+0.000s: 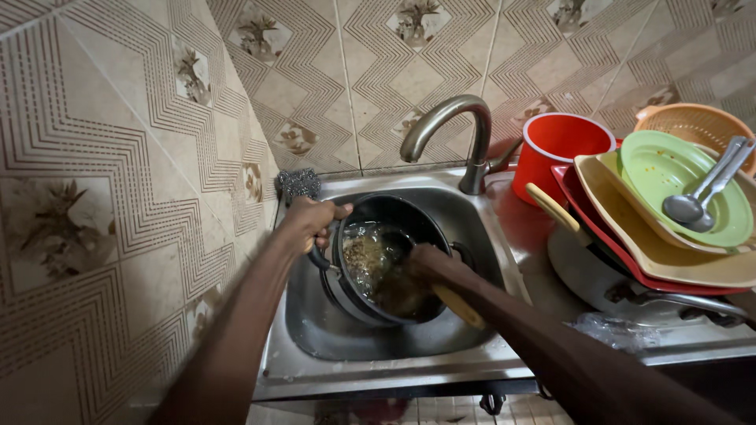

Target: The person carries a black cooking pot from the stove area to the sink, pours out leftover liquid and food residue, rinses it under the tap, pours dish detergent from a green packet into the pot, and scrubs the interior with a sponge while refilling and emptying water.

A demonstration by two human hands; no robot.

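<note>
Left hand (315,219) grips the rim of a dark pot (358,303) at its near-left edge, fingers curled closed over the handle. The pot sits tilted in the steel sink (315,330) at the centre of the frame, soapy water inside. Right hand (405,287) is pushed down into the pot — whether it is open or clenched cannot be told. A pale handle (458,307) lies just beside that wrist. Behind the pot stands a curved tap (449,126), with steel wool (298,184) at the sink's upper-left corner. At right — a red bucket (559,149), stacked plates (669,252), a green plate (654,177) holding two spoons (701,197), and an orange basket (693,122).
</note>
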